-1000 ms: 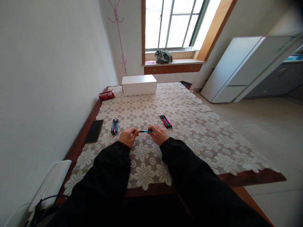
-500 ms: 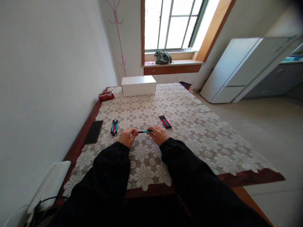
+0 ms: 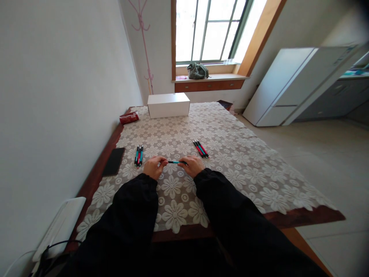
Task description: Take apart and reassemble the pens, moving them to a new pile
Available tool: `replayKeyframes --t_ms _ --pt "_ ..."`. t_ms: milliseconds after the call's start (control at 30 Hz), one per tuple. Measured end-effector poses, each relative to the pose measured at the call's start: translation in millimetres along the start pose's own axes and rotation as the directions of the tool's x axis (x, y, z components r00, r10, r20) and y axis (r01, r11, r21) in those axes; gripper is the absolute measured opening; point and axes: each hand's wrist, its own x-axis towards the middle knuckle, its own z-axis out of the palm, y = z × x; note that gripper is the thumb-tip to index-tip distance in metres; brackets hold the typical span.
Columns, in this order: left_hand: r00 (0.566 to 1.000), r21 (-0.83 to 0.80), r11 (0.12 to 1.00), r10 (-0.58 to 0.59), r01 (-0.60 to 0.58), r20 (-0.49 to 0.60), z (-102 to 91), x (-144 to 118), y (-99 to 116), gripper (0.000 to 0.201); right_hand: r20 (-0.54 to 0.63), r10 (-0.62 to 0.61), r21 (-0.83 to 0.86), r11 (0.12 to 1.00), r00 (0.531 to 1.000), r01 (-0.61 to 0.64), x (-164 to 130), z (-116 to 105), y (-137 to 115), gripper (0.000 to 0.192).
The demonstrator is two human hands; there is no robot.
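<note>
A black and teal pen (image 3: 173, 162) is held level between my two hands, above the lace tablecloth. My left hand (image 3: 155, 167) is closed in a pinch on its left end, and my right hand (image 3: 192, 165) pinches its right end; the fingers hide both ends. Left of my left hand lies a group of teal, red and black pens (image 3: 138, 156), side by side. Another row of red, teal and black pens (image 3: 201, 149) lies slanted just beyond my right hand.
On the table's left edge lies a dark flat rectangular object (image 3: 114, 161). Farther back are a red packet (image 3: 129, 117) and a white box (image 3: 168, 105). The lace tablecloth (image 3: 236, 154) covers the table. A white power strip or similar object (image 3: 62, 223) stands by the wall at lower left.
Both hands keep their pinch on the pen. Its right end has dipped slightly, and the right fingers have shifted a little left. The other pens have not moved.
</note>
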Motion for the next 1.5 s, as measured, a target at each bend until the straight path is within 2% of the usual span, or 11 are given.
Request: replayKeyframes --t_ms 133,233,433,600,767,1133,1500 --pt "0.989 -0.108 0.99 -0.102 0.091 -0.106 -0.9 2 -4 0.022 -0.089 0.021 0.056 0.998 0.996 -0.016 1 -5 5 0.018" --pt "0.979 -0.199 0.972 -0.153 0.124 -0.137 -1.9 3 -3 0.026 -0.168 0.025 0.117 0.993 0.986 -0.005 2 -8 9 0.017" --pt "0.975 -0.33 0.929 -0.206 0.168 -0.082 -3.5 4 3 0.033 -0.243 0.04 0.226 0.974 0.969 0.017 3 -8 11 0.017" --pt "0.967 -0.309 0.922 -0.254 0.234 -0.023 -4.6 4 6 0.035 -0.307 0.003 0.297 0.95 0.952 0.093 3 -4 11 0.018" --pt "0.964 -0.247 0.934 -0.264 0.258 0.01 -5.0 4 7 0.045 -0.35 -0.017 0.299 0.946 0.937 0.129 2 -3 10 0.017" --pt "0.963 -0.26 0.929 -0.268 0.263 0.018 -4.0 3 6 0.049 -0.324 -0.047 0.163 0.981 0.945 0.105 0 -10 9 0.019" --pt "0.977 -0.186 0.964 -0.206 0.192 -0.059 -7.3 4 4 0.047 -0.088 -0.007 0.091 0.996 0.996 0.015 1 -10 8 0.023"
